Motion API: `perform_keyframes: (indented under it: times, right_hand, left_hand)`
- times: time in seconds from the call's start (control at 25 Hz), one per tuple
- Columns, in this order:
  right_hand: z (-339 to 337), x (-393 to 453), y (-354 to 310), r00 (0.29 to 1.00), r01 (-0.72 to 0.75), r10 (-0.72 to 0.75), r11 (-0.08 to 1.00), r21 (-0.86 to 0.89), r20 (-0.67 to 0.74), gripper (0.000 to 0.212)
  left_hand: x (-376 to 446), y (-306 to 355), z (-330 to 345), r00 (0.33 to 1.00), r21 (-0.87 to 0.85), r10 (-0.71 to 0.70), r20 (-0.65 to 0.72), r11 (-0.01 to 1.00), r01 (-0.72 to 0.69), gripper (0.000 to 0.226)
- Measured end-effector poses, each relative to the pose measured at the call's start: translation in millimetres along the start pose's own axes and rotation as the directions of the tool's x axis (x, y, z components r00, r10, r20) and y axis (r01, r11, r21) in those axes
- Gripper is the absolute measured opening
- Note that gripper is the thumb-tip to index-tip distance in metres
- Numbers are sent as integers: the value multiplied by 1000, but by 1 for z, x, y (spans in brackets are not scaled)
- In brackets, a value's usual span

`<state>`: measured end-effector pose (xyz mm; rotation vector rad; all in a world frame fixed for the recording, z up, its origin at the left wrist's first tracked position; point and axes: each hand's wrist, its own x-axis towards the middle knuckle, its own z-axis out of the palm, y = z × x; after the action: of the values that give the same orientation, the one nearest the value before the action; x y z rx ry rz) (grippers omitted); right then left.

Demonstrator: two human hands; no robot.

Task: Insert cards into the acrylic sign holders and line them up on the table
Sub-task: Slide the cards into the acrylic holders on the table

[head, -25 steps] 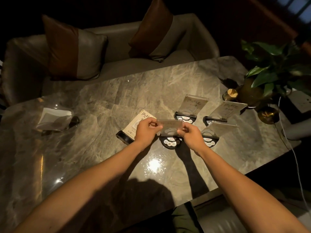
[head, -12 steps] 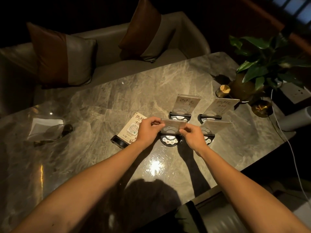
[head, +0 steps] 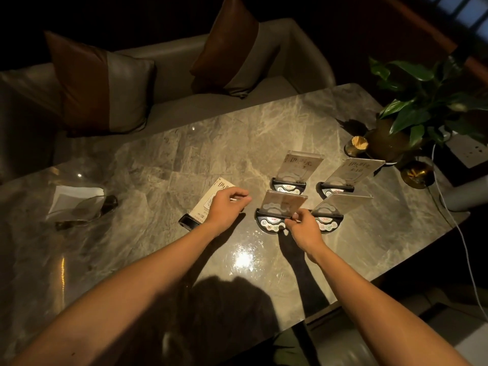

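Marble table (head: 163,165), five sign holders (head: 298,167), right hand (head: 303,228) pinching one, left hand (head: 227,204) loosely curled.

5 clear acrylic sign holders (head: 284,204) on black bases: 4 clustered upright, the left one (head: 211,200) tilted, carded

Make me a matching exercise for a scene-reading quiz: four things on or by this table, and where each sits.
Things:
1. plant
2. toothpick cup
3. glass ashtray
4. cushions

Places:
A. left part of the table
B. on the sofa behind the table
C. far right corner of the table
D. just left of the plant's pot

Pairs: 1-C, 2-D, 3-A, 4-B
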<state>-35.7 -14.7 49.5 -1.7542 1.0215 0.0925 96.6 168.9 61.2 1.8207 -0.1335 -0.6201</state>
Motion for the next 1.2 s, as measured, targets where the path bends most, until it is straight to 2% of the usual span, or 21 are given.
perform_keyframes:
  times: [0.08,0.16,0.24,0.32,0.4,0.48,0.64,0.72,0.84,0.92,1.04,1.2]
  right_hand:
    - [12,-6,3,995,-94,94,996,8,-28,45]
    - [27,-13,5,985,-173,173,985,-11,-30,28]
    - [48,-22,-1,979,-196,193,980,45,66,9]
    - [74,-30,-15,964,-228,195,956,185,182,4]
    - [95,-32,-34,939,-281,206,921,271,274,6]
    - [115,-26,-47,912,-333,231,899,285,339,10]
    - [142,-11,-55,881,-415,289,852,319,373,23]
    - [152,-6,-55,867,-448,316,834,322,386,31]
    - [155,-2,-56,849,-473,331,824,312,412,27]
    - [154,-1,-61,841,-477,327,824,305,430,22]
    - [150,4,-74,876,-419,281,845,331,392,20]
    - [139,12,-104,949,-292,194,838,460,249,13]
  left_hand:
    - [9,-6,-19,999,21,-16,-41,1000,17,9]
    - [20,-12,-37,996,43,-37,-81,998,40,13]
    - [31,-20,-55,992,78,-58,-113,995,67,24]
    - [40,-32,-73,988,112,-86,-128,989,101,34]
    - [46,-46,-86,985,131,-117,-125,982,134,42]
    - [53,-59,-97,980,155,-166,-114,971,182,50]
    - [61,-80,-107,973,198,-230,-11,953,228,61]
    - [62,-89,-107,973,201,-232,20,954,223,54]
    - [63,-97,-105,975,234,-214,66,953,193,33]
    - [65,-96,-106,971,257,-228,68,945,204,28]
    - [70,-88,-105,972,226,-234,20,948,224,23]
    - [79,-59,-107,989,102,-149,19,984,146,12]
